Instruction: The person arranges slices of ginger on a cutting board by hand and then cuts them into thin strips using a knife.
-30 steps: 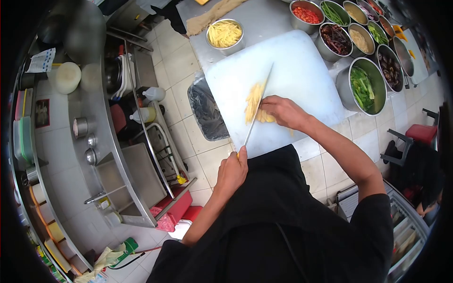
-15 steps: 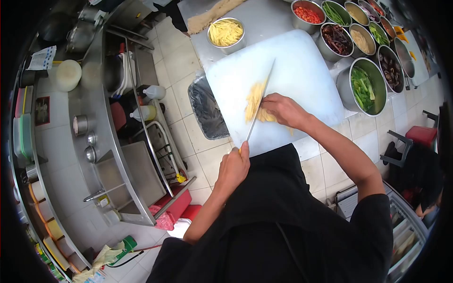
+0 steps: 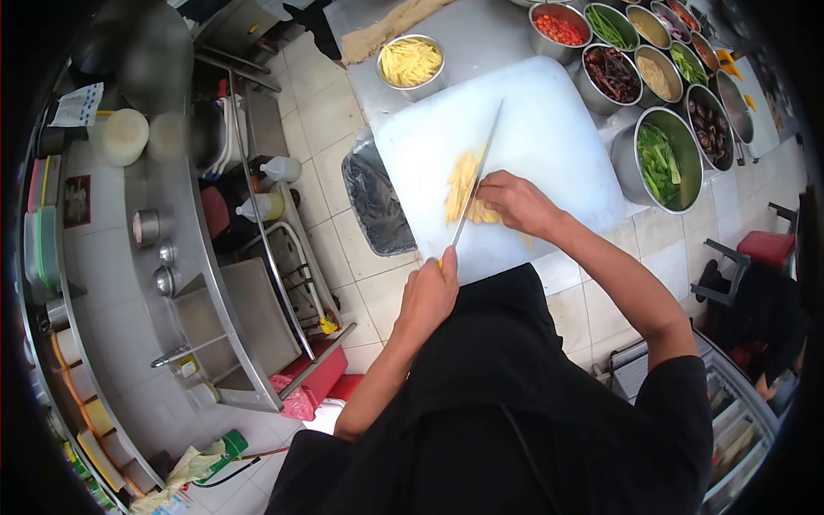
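My left hand [image 3: 430, 290] is closed around the yellow handle of a long kitchen knife [image 3: 482, 163]. The blade slants up and to the right across a white cutting board [image 3: 562, 112]. My right hand [image 3: 518, 202] has its fingers bent down beside the blade, pressing on uncut pale yellow vegetable pieces [image 3: 486, 215]; I cannot make out their exact kind. To the left of the blade lies a pile of thin pale yellow strips [image 3: 461, 184]. Part of the vegetable is hidden under my right fingers.
A metal bowl of yellow strips [image 3: 411, 63] stands behind the board. Several metal bowls, including one of leafy greens [image 3: 657, 167], line the right side. A black-lined bin [image 3: 375, 206] is at the board's left edge. Another person [image 3: 760, 318] is at far right.
My left hand and the knife have shifted slightly up and to the right. My right hand stays at nearly the same spot on the vegetable.
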`<state>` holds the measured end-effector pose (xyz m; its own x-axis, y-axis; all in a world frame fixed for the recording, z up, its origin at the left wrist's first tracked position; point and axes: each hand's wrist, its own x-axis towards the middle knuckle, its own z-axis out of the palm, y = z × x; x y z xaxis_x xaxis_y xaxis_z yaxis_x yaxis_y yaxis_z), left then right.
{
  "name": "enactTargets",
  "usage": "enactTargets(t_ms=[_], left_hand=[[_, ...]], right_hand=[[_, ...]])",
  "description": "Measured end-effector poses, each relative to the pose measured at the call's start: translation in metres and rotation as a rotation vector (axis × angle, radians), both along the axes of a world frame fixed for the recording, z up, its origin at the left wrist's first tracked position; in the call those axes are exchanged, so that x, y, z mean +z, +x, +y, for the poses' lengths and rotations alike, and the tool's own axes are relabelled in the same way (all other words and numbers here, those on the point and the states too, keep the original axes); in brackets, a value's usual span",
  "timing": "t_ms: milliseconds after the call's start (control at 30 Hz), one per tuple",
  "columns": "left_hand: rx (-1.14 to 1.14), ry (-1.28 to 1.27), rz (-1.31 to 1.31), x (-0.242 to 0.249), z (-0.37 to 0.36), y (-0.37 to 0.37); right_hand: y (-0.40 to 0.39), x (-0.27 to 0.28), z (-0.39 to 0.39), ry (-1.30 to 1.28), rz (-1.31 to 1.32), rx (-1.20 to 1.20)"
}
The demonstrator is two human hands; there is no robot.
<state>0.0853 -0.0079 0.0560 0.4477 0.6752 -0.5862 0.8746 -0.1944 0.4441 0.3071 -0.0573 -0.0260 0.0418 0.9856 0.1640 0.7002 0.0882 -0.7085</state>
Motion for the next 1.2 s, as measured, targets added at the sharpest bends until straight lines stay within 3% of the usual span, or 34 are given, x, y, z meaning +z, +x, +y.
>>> enactTargets(t_ms=[133,233,333,467,667,833,1033,1200], left_hand=[[0.030,0.033,-0.018,-0.012,-0.009,-0.008],[-0.010,0.110,-0.121,-0.055,0.005,0.014],[0.041,0.068,-0.076,-0.030,0.023,0.049],[-0.006,-0.006,-0.007,-0.001,0.019,0.030],[0.051,-0.005,0.047,-0.010,-0.009,-0.004],[0.006,0.059,-0.094,-0.044,0.018,0.035],[0.006,-0.026,0.018,-0.004,0.011,0.023],[0.043,-0.023,0.074,-0.010,-0.014,-0.006]], right_hand=[[0.002,0.000,0.002,-0.008,-0.001,0.018],[0.001,0.002,0.003,-0.018,-0.006,0.042],[-0.001,-0.001,0.003,-0.058,0.008,0.021],[-0.005,0.003,-0.003,-0.044,-0.004,-0.085],[-0.007,0.000,-0.004,-0.018,0.060,-0.080],[-0.005,0.001,-0.001,-0.014,0.019,-0.054],[-0.009,0.003,-0.002,0.017,0.024,-0.107],[-0.007,0.002,-0.005,0.041,0.054,-0.101]])
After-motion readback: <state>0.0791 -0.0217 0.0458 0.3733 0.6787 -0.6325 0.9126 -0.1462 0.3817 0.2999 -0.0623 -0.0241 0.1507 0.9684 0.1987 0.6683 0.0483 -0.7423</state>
